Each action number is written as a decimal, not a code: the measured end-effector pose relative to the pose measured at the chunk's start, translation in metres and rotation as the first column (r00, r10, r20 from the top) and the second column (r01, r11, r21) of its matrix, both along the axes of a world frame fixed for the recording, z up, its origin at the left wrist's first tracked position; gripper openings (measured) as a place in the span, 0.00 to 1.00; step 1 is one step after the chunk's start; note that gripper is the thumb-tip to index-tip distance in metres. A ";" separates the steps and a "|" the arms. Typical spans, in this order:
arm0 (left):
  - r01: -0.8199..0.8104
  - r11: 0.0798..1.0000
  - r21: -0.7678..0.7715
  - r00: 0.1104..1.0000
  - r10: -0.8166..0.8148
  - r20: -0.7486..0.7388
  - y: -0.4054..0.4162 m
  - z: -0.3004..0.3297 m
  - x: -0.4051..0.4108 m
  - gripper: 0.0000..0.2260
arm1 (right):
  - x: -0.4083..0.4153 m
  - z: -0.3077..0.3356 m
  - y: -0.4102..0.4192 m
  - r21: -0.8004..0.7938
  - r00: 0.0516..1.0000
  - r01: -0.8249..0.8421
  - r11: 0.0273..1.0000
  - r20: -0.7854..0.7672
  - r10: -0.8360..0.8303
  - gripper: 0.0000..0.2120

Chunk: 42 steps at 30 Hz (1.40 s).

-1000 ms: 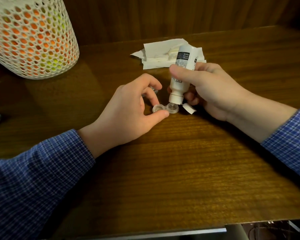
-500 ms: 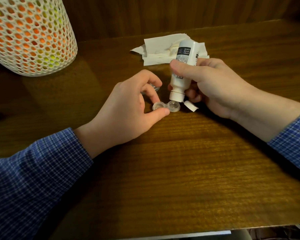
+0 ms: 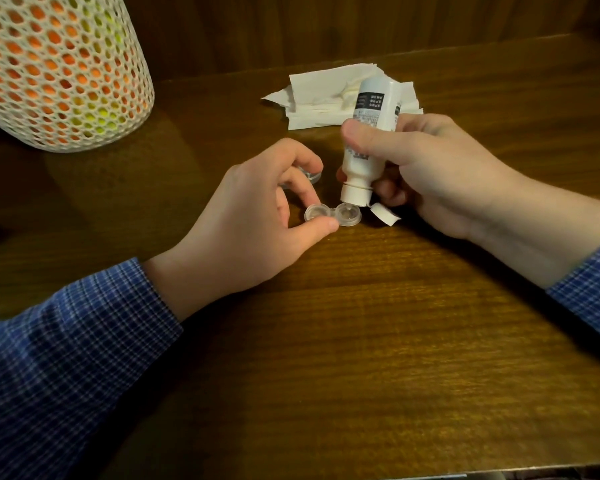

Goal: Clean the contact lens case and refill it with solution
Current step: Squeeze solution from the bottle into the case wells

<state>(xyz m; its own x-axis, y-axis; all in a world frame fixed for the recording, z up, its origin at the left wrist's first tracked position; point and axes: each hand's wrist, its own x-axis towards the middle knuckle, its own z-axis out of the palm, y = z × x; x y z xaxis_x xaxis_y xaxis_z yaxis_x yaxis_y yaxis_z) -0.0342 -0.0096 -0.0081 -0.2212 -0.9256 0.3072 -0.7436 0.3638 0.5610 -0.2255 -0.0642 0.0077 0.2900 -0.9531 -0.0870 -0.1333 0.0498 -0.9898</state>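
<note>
At the far left of the wooden table (image 3: 378, 358) I see a white mesh basket (image 3: 59, 67) with orange and green showing through its holes. Moving right, my left hand (image 3: 253, 230) pinches the left well of the clear contact lens case (image 3: 331, 215) between thumb and finger, holding it flat on the table. Both wells are uncovered. A clear cap (image 3: 311, 175) lies just behind that hand's fingers. Next, the white solution bottle (image 3: 368, 140) is tipped nozzle-down, its tip right over the case's right well, with its flip lid (image 3: 384, 214) hanging open beside it. My right hand (image 3: 440, 174) grips the bottle, thumb across its front. Behind the bottle lies a crumpled white tissue (image 3: 323, 95).
</note>
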 end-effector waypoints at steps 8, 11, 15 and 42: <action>-0.007 1.000 0.017 1.000 0.007 0.011 0.000 0.001 0.000 0.25 | -0.001 0.001 0.001 0.005 1.000 -0.015 1.000 0.020 0.015 0.08; -0.006 1.000 0.020 1.000 0.005 0.011 0.000 0.001 0.000 0.25 | 0.000 0.001 0.001 0.009 1.000 -0.010 1.000 0.019 0.010 0.08; -0.005 1.000 0.022 1.000 0.005 0.008 0.000 0.001 0.000 0.25 | -0.001 0.001 0.000 0.014 1.000 -0.009 1.000 0.028 0.009 0.08; 0.008 1.000 0.003 1.000 -0.008 0.011 -0.001 0.000 0.001 0.24 | 0.000 -0.002 0.000 0.030 0.998 0.060 0.998 0.023 -0.061 0.12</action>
